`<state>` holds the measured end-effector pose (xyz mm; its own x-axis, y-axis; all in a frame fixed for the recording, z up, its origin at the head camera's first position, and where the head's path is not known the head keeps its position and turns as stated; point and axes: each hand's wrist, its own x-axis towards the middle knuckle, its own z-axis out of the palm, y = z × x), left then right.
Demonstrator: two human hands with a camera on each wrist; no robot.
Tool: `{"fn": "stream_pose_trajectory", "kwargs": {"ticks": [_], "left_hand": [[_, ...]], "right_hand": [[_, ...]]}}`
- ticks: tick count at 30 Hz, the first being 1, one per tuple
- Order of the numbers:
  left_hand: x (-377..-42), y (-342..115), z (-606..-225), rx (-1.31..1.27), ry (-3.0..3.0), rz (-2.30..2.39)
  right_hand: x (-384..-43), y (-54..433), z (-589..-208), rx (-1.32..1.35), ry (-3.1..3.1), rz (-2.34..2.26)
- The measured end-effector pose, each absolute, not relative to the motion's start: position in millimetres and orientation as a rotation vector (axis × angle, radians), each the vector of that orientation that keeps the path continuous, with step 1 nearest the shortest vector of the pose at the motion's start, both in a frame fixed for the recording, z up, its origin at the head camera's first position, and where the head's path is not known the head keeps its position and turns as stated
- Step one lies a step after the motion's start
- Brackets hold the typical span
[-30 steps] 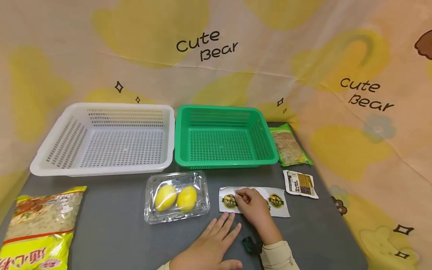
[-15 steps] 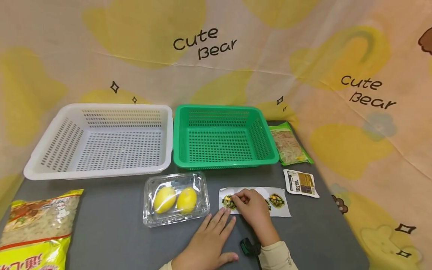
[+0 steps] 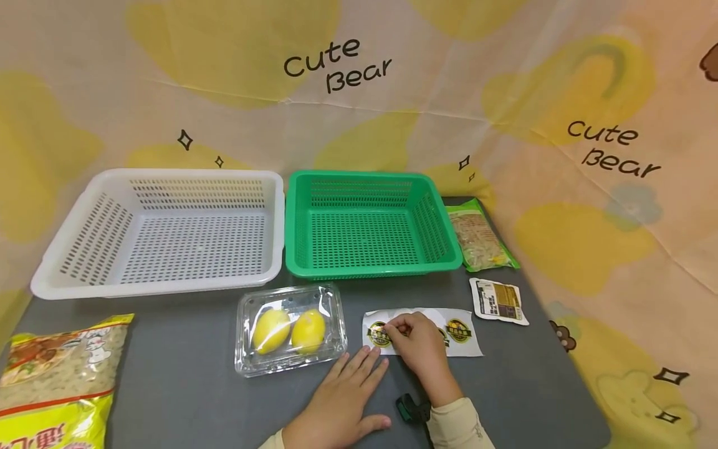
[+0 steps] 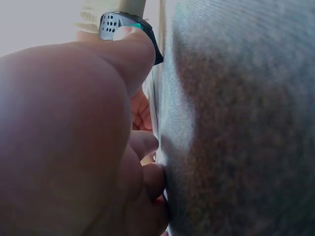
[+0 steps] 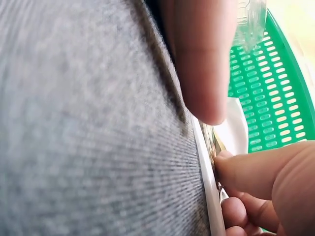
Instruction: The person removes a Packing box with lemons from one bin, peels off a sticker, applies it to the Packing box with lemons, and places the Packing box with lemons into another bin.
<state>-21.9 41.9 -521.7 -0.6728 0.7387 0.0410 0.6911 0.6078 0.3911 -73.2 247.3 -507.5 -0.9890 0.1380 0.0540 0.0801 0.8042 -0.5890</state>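
A white sheet (image 3: 473,346) of round black-and-yellow stickers lies on the grey table. My right hand (image 3: 422,346) is over it, thumb and forefinger pinching at the edge of the leftmost sticker (image 3: 376,335). In the right wrist view the thumb (image 5: 246,174) presses close against the printed surface, the other fingers curled below. My left hand (image 3: 336,405) lies flat with fingers spread, fingertips at the sheet's near edge. Left of the sheet stands a clear plastic box (image 3: 244,368) holding two yellow lemons (image 3: 308,332).
A white basket (image 3: 45,284) and a green basket (image 3: 373,272) stand side by side at the back. At right lie a green-edged food packet (image 3: 479,240) and a small white packet (image 3: 496,301). A yellow pasta bag (image 3: 62,386) lies at front left, with a black strap device (image 3: 412,408) by my right wrist.
My right fingertips have edged slightly left over the leftmost sticker. My left hand keeps its place at the sheet's edge, and the head view has shifted a little.
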Motion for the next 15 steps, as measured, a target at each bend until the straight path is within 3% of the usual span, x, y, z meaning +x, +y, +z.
{"fn": "stream_pose_trajectory", "kwargs": {"ticks": [15], "left_hand": [[-21.1, 40.6, -512.2, 1.194, 2.681, 0.488]], "right_hand": [[-75.6, 238.5, -503.7, -0.250, -2.949, 0.820]]}}
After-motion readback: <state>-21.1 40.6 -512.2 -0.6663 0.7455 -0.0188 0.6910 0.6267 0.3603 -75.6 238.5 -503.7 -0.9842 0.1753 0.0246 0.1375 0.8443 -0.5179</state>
